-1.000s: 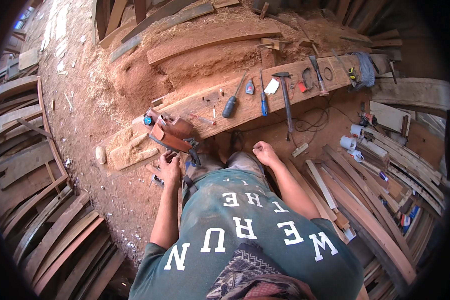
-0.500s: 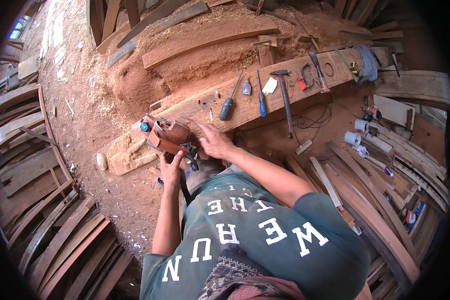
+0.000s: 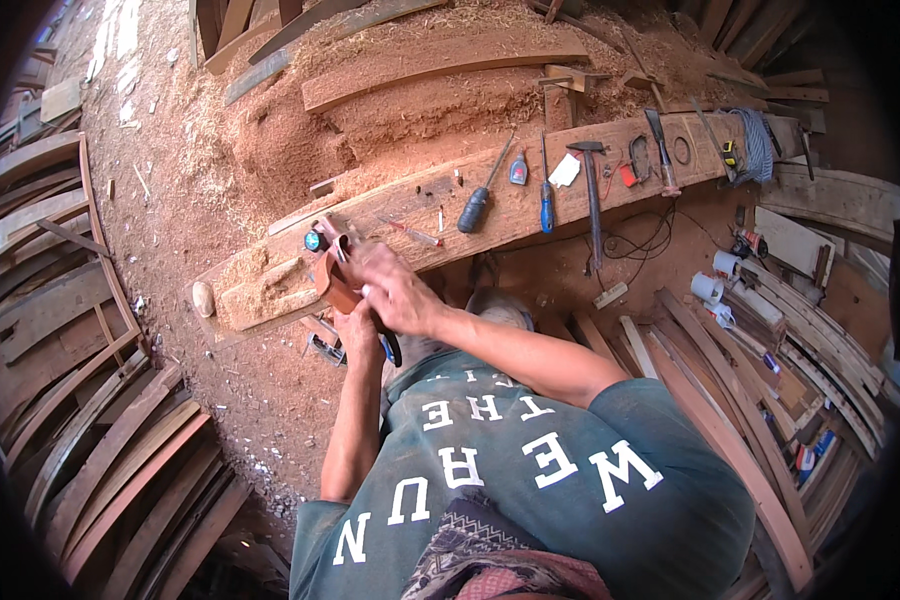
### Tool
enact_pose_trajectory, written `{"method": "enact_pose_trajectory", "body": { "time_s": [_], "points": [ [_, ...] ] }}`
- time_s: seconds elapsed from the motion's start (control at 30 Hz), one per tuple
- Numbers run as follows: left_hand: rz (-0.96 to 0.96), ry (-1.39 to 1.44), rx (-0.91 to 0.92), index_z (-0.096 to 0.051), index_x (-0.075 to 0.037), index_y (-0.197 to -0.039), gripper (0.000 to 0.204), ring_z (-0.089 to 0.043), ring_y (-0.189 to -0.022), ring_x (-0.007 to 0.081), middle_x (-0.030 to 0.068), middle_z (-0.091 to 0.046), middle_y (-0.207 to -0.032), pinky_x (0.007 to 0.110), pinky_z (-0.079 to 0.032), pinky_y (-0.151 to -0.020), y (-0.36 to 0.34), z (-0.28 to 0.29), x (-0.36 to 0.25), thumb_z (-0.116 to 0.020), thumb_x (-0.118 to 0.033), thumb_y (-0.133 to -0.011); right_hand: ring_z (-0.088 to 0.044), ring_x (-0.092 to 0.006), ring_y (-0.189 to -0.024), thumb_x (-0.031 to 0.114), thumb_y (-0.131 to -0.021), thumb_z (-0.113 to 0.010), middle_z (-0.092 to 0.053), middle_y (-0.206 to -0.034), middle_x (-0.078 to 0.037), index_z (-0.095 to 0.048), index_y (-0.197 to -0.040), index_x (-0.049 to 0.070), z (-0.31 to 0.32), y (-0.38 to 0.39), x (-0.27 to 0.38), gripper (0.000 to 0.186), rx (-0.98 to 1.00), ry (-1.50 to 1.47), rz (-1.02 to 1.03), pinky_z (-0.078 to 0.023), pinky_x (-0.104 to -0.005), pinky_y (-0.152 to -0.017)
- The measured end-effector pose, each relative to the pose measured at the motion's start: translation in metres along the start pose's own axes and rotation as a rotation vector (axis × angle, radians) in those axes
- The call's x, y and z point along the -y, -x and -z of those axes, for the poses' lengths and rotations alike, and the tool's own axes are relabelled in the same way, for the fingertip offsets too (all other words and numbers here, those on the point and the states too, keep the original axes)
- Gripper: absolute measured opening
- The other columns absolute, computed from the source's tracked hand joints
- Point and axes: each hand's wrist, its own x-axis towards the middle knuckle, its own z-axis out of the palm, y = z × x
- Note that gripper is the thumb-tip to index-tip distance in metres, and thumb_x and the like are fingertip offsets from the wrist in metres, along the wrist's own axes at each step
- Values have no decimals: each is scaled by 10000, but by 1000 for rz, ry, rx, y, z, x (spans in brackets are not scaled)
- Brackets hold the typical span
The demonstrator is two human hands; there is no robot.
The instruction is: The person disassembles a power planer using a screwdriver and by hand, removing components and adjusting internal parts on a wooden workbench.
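A brown leather tool pouch (image 3: 335,282) with a round blue-topped item (image 3: 313,241) is at the left part of the wooden plank bench (image 3: 420,190). My left hand (image 3: 358,322) grips the pouch from below. My right hand (image 3: 392,292) is on its right side, slightly blurred, partly covering it; what its fingers hold is unclear. Near the pouch lie a slim red-handled tool (image 3: 425,238) and a black-handled screwdriver (image 3: 475,208). Further right are a small bottle (image 3: 518,172), a blue screwdriver (image 3: 547,205), a white paper (image 3: 564,171) and a hammer (image 3: 592,200).
A chisel (image 3: 660,150), a tape measure (image 3: 729,152) and blue rope (image 3: 756,145) are at the bench's right. Sawdust and boards (image 3: 440,75) lie beyond. Stacks of curved timber (image 3: 100,470) flank the left; planks (image 3: 740,420), white cups (image 3: 707,287) and cables (image 3: 645,245) lie right.
My right hand has moved leftward from beside my leg onto the leather pouch. My left hand has risen a little and now grips the pouch from beneath.
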Motion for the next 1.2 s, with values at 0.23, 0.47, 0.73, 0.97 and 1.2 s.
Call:
{"method": "enact_pose_trajectory", "body": {
  "time_s": [0.23,0.47,0.73,0.97,1.2],
  "points": [
    [237,146,131,-596,-39,-1091,305,-661,-858,173,47,-657,-940,323,-571,-776,33,31,-8,-580,-8,-788,-359,-414,-1555,223,-998,-651,-513,-1565,-249,-540,-1511,17,32,60,61,564,-179,250,83,-283,-530,-1286],
    [353,307,229,-566,-37,-1066,373,-597,-866,233,61,-595,-890,362,-527,-892,67,20,-33,-589,14,-698,-291,-415,-1590,432,-1029,-619,-408,-1661,-225,-433,-1590,28,61,102,58,716,192,271,170,-207,-678,-1259],
    [367,483,328,-559,-37,-1049,423,-539,-843,223,50,-520,-839,349,-479,-867,97,14,-53,-625,-21,-631,-679,-359,-1228,380,-1075,-604,-696,-1305,-256,-643,-1344,-9,140,74,24,475,-289,-9,-411,-528,-432,-1038],
    [404,616,354,-543,-46,-1057,440,-562,-832,229,46,-541,-832,368,-503,-877,114,1,-74,-618,-7,-626,-686,-209,-1176,449,-1075,-630,-713,-1281,-145,-565,-1463,17,129,127,25,585,204,-531,-497,-544,-378,-1032],
    [393,635,350,-533,-49,-1048,444,-566,-793,212,44,-555,-822,335,-513,-862,119,-2,-86,-632,0,-618,-547,-291,-1376,427,-945,-809,-504,-1503,-225,-249,-1633,-23,108,138,86,995,277,-787,-450,-463,-421,-1147]
  ]
}}
